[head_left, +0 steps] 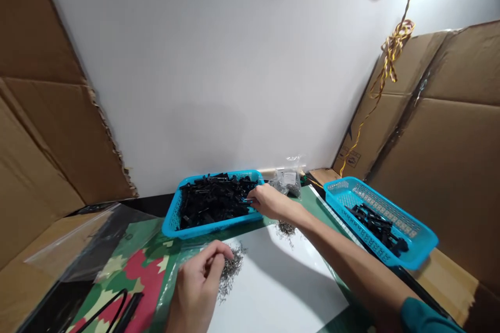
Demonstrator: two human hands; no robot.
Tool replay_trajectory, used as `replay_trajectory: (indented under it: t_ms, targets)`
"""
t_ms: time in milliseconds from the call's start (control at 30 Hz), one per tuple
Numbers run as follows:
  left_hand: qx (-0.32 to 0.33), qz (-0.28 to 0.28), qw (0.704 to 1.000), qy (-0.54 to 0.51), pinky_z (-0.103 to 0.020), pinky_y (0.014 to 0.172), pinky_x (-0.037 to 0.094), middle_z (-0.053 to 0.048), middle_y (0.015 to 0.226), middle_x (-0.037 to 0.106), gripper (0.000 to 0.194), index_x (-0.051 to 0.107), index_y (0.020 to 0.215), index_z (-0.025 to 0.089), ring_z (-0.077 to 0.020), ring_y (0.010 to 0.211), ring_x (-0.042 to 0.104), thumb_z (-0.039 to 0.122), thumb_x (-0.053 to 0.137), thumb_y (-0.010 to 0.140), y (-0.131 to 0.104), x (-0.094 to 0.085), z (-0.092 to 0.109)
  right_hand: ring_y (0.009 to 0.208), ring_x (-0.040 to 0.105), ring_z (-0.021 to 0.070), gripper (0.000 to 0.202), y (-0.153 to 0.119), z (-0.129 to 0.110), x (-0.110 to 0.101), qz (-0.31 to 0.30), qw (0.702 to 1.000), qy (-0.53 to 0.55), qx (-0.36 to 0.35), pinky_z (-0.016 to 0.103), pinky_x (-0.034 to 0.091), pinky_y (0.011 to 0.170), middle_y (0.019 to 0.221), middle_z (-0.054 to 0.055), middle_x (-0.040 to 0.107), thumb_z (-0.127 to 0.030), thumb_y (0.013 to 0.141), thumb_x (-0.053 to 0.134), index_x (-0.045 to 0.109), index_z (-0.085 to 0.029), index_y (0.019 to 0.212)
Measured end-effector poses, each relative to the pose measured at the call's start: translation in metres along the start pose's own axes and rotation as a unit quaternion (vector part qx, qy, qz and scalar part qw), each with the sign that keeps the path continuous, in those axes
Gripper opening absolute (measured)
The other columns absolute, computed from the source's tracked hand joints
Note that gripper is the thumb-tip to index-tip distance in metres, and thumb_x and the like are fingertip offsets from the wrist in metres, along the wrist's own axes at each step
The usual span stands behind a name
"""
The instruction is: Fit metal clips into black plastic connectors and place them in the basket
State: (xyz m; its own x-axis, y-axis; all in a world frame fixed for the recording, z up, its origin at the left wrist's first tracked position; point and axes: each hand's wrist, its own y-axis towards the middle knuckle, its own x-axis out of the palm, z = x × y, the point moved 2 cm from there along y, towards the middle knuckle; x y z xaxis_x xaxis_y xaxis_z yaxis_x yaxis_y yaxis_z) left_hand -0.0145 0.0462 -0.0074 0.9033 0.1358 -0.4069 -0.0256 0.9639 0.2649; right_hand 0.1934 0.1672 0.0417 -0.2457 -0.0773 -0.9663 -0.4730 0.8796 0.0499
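Observation:
My right hand (pixel 265 200) reaches over the right end of a blue plastic basket (pixel 211 228) heaped with small black plastic parts (pixel 213 200). Its fingers are closed at the edge of the heap, and what they hold is hidden. Low in the middle, my left hand (pixel 201 281) has thumb and forefinger pinched together beside a pile of tiny silvery metal pieces (pixel 231 270). Anything in that pinch is too small to make out. The metal pile lies on a white sheet (pixel 281 291), with a smaller metal pile (pixel 286 228) beneath my right forearm.
A second blue basket (pixel 424 239) at the right holds fewer black parts. Clear bags (pixel 289 182) sit against the wall. Cardboard panels (pixel 449 130) stand at both sides. A yellow twisted wire (pixel 392 52) hangs at the right. Camouflage-patterned cloth (pixel 142 270) lies at the left.

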Motion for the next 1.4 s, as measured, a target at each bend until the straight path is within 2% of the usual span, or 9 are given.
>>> replay_trajectory:
  t_ms: [167, 367, 467, 567, 667, 767, 1033, 1267, 1400]
  targets:
    - [0.038, -0.009, 0.997, 0.061, -0.025, 0.049, 0.027, 0.004, 0.057, 0.045, 0.034, 0.067, 0.071, 0.022, -0.0148, 0.049, 0.039, 0.041, 0.050, 0.093, -0.005, 0.001, 0.007, 0.114, 0.070, 0.0264, 0.039, 0.037, -0.001, 0.018, -0.082, 0.995, -0.047, 0.030, 0.047, 0.062, 0.095, 0.135, 0.011, 0.066, -0.038, 0.104, 0.070, 0.064, -0.017, 0.136]
    - [-0.013, 0.049, 0.994, 0.098, -0.026, 0.050, 0.022, 0.006, 0.055, 0.032, 0.029, 0.066, 0.079, 0.024, -0.0155, 0.049, 0.035, 0.039, 0.047, 0.095, -0.005, 0.000, 0.000, 0.111, 0.071, 0.0262, 0.034, 0.035, -0.006, 0.009, -0.063, 0.996, -0.056, 0.038, 0.044, 0.062, 0.092, 0.129, 0.012, 0.069, -0.034, 0.103, 0.071, 0.067, -0.016, 0.131]
    - [-0.021, 0.036, 0.995, 0.094, -0.026, 0.051, 0.020, 0.007, 0.056, 0.028, 0.029, 0.066, 0.089, 0.025, -0.0158, 0.049, 0.032, 0.043, 0.045, 0.099, -0.005, 0.000, 0.000, 0.098, 0.072, 0.0257, 0.016, 0.016, -0.010, -0.011, 0.001, 0.999, -0.047, 0.026, 0.034, 0.054, 0.080, 0.105, 0.014, 0.075, -0.022, 0.105, 0.064, 0.075, -0.011, 0.111]
    - [-0.016, 0.017, 0.998, 0.062, -0.026, 0.051, 0.022, 0.007, 0.059, 0.032, 0.036, 0.065, 0.099, 0.025, -0.0160, 0.051, 0.035, 0.053, 0.042, 0.103, -0.005, 0.000, 0.005, 0.086, 0.070, 0.0204, 0.019, -0.015, -0.016, -0.030, 0.045, 0.999, -0.020, -0.011, 0.029, 0.044, 0.072, 0.093, 0.009, 0.075, -0.024, 0.108, 0.059, 0.076, -0.015, 0.107]
    - [-0.015, -0.029, 0.999, 0.024, -0.025, 0.053, 0.027, 0.006, 0.064, 0.042, 0.044, 0.064, 0.102, 0.024, -0.0158, 0.055, 0.039, 0.061, 0.040, 0.105, -0.006, 0.002, 0.011, 0.084, 0.067, 0.0147, 0.014, -0.053, -0.027, -0.036, 0.057, 0.990, 0.026, -0.130, 0.025, 0.042, 0.073, 0.099, 0.004, 0.075, -0.025, 0.107, 0.064, 0.076, -0.020, 0.112]
    - [-0.034, -0.103, 0.994, -0.023, -0.024, 0.052, 0.029, 0.005, 0.069, 0.048, 0.047, 0.064, 0.105, 0.024, -0.0143, 0.056, 0.040, 0.065, 0.041, 0.105, -0.007, 0.006, 0.014, 0.075, 0.062, 0.0143, 0.014, -0.085, -0.036, -0.023, 0.060, 0.971, -0.011, -0.231, 0.028, 0.037, 0.066, 0.088, 0.002, 0.072, -0.024, 0.108, 0.064, 0.074, -0.018, 0.100]
    - [-0.024, -0.191, 0.981, -0.006, -0.023, 0.050, 0.032, 0.003, 0.077, 0.063, 0.039, 0.068, 0.103, 0.024, -0.0095, 0.048, 0.041, 0.061, 0.056, 0.102, -0.013, 0.018, 0.019, 0.059, 0.056, 0.0155, 0.038, -0.114, -0.035, 0.033, 0.209, 0.929, -0.126, -0.279, 0.035, 0.034, 0.064, 0.068, 0.000, 0.066, -0.028, 0.114, 0.048, 0.065, -0.017, 0.082]
    - [-0.043, -0.191, 0.981, -0.013, -0.023, 0.047, 0.038, 0.001, 0.078, 0.069, 0.042, 0.072, 0.101, 0.023, -0.0107, 0.047, 0.049, 0.063, 0.056, 0.102, -0.010, 0.018, 0.016, 0.063, 0.062, 0.0137, 0.013, -0.123, -0.024, 0.038, 0.159, 0.966, 0.082, -0.186, 0.028, 0.034, 0.060, 0.081, 0.001, 0.076, -0.030, 0.103, 0.068, 0.074, -0.018, 0.106]
    - [-0.023, -0.214, 0.976, -0.018, -0.024, 0.052, 0.046, -0.001, 0.080, 0.072, 0.038, 0.071, 0.116, 0.024, -0.0140, 0.053, 0.059, 0.057, 0.062, 0.100, -0.012, 0.021, 0.010, 0.060, 0.056, 0.0107, 0.010, -0.125, -0.024, 0.043, 0.135, 0.946, 0.271, -0.119, 0.023, 0.036, 0.058, 0.076, -0.001, 0.072, -0.015, 0.089, 0.072, 0.075, -0.018, 0.097]
